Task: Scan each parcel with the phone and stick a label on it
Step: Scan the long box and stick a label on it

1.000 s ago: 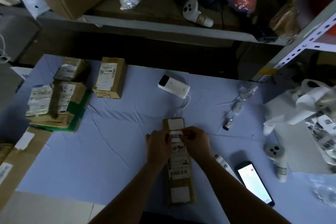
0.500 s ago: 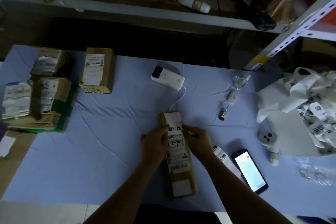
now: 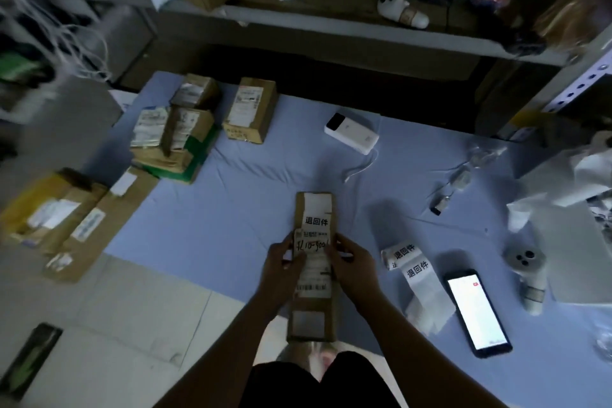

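Long narrow parcel [image 3: 313, 275] lies lengthwise over the near edge of the blue sheet [image 3: 231, 209], white label [image 3: 317, 214] stuck near its far end. Left hand [image 3: 283, 262] and right hand [image 3: 352, 263] grasp its long sides, fingers curled round the edges. Phone [image 3: 477, 313], screen lit, lies right of the parcel beside a label roll [image 3: 414, 267].

The white label [image 3: 317, 214] on the parcel [image 3: 311, 311], just beyond the fingertips, reads 退回件. Between the left hand [image 3: 284, 263] and the right hand [image 3: 353, 262], handwriting on the shipping slip [image 3: 313, 270] reads roughly L10-900. Right of the right hand, the label strip [image 3: 418, 270] shows 退回件 twice.
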